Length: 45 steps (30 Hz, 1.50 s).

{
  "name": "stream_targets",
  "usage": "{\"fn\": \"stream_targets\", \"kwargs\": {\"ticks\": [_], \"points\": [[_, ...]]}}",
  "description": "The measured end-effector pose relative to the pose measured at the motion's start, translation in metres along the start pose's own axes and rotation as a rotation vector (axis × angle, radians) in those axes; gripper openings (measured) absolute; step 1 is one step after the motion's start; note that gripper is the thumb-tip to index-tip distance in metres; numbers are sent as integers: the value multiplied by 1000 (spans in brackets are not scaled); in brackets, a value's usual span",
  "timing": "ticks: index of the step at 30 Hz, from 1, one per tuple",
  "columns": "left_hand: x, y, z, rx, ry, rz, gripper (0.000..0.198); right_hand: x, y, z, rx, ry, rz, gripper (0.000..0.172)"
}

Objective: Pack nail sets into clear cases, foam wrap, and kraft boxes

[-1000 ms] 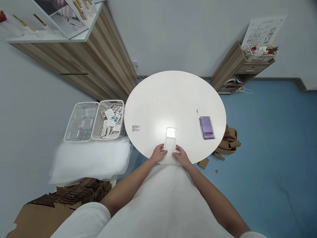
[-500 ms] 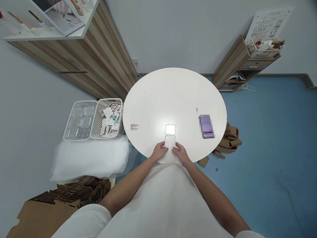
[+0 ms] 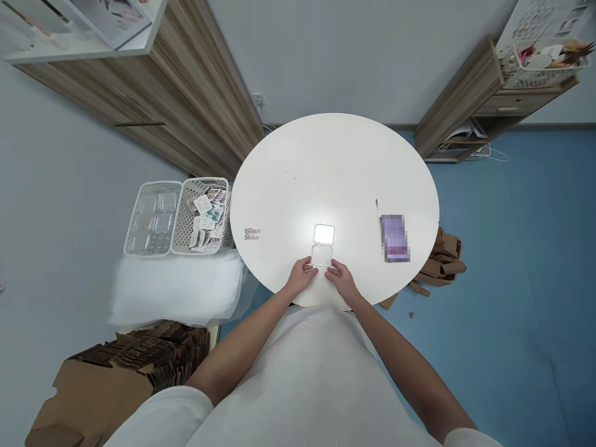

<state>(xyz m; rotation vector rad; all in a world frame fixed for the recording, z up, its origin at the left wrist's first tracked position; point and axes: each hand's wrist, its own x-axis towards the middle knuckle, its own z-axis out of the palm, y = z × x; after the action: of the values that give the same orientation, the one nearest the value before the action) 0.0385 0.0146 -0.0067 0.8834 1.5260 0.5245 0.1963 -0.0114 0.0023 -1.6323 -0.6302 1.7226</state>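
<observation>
Head view: clear case lies open, flat on bench, close to wearer, seemingly for easy reach. Left hand, right hand flank near corners, perhaps steadying; fingers loosely curled, can't tell if gripping.

Passage over the table ran free toward twelve o'clock; the case blocked six, the pack four, the strip between eight and nine.

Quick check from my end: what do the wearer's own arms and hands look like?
The left hand and right hand are bare, with no gloves or wristbands showing. The forearms are uncovered too. Short, plain white sleeves match the white top.
</observation>
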Motion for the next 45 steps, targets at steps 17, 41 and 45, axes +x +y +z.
{"fn": "stream_targets", "kwargs": {"ticks": [17,41,45], "points": [[-2,1,6,28,36,-7,53,6,10,-8,-56,-46,-73,59],[21,-8,-155,310,285,284,35,8,-18,89,-363,137,-296,48],[42,-4,-197,451,289,296,46,27,-20,128,-463,66,-271,48]]}}
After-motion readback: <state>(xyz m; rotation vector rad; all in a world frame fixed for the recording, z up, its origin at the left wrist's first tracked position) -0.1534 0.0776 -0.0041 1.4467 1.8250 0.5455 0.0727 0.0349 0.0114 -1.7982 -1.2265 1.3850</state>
